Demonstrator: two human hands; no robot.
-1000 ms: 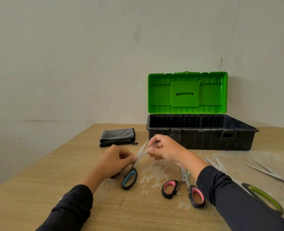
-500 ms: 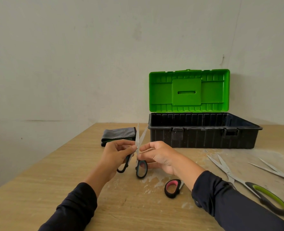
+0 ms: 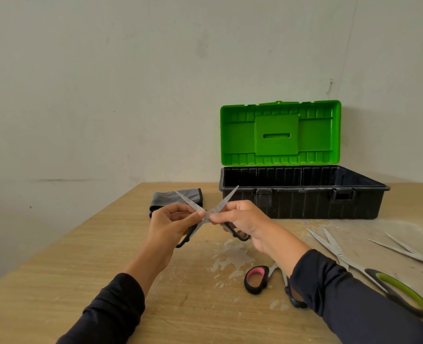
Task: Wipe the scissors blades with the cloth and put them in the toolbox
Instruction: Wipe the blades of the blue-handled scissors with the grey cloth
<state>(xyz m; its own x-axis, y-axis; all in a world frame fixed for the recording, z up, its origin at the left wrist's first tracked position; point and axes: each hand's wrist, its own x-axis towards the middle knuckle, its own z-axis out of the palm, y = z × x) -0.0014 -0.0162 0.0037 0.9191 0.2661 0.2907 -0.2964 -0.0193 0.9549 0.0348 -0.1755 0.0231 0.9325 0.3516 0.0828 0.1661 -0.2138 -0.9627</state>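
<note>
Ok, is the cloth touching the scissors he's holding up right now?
Apart. In the head view the cloth lies folded on the table behind the held scissors, which both hands keep raised and spread; one blade merely overlaps it in the image.

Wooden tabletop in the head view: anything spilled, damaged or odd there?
Yes. A whitish, flaky patch mars the wooden tabletop below the hands, and a pale dusty film spreads right, under the green-handled scissors. Whether spill or worn finish, I cannot tell.
</note>
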